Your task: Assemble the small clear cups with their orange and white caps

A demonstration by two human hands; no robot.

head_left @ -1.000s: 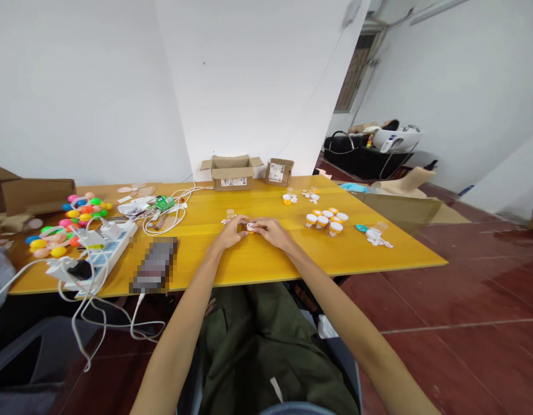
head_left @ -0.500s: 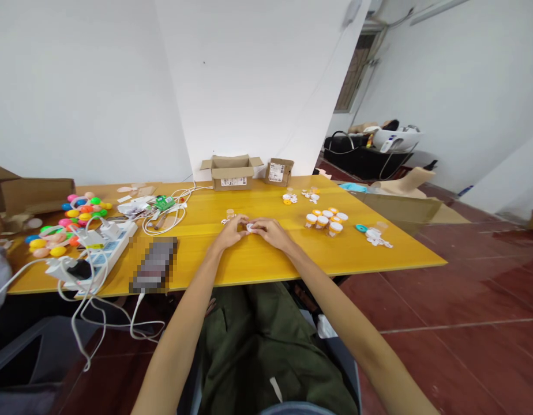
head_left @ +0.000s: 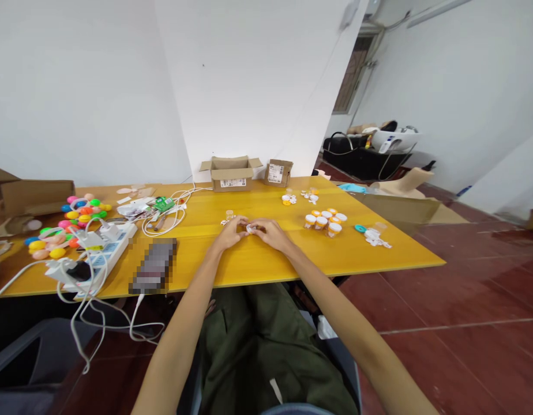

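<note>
My left hand (head_left: pixel 230 232) and my right hand (head_left: pixel 270 232) meet over the middle of the yellow table (head_left: pixel 266 259), fingers curled. Between the fingertips they pinch a small white piece (head_left: pixel 250 229); I cannot make out what it is. A tiny clear cup (head_left: pixel 229 214) and small white bits lie just behind my left hand. To the right stands a cluster of small orange bottles with white caps (head_left: pixel 326 220).
A white power strip with plugs and cables (head_left: pixel 97 253) lies at the left, beside several coloured plastic eggs (head_left: pixel 71 222). A blurred dark device (head_left: pixel 154 265) sits near the front edge. Two cardboard boxes (head_left: pixel 232 172) stand at the back. Loose caps (head_left: pixel 372 234) lie at the right.
Both hands stay together at the same spot; the fingers shift only slightly around the small white piece.
</note>
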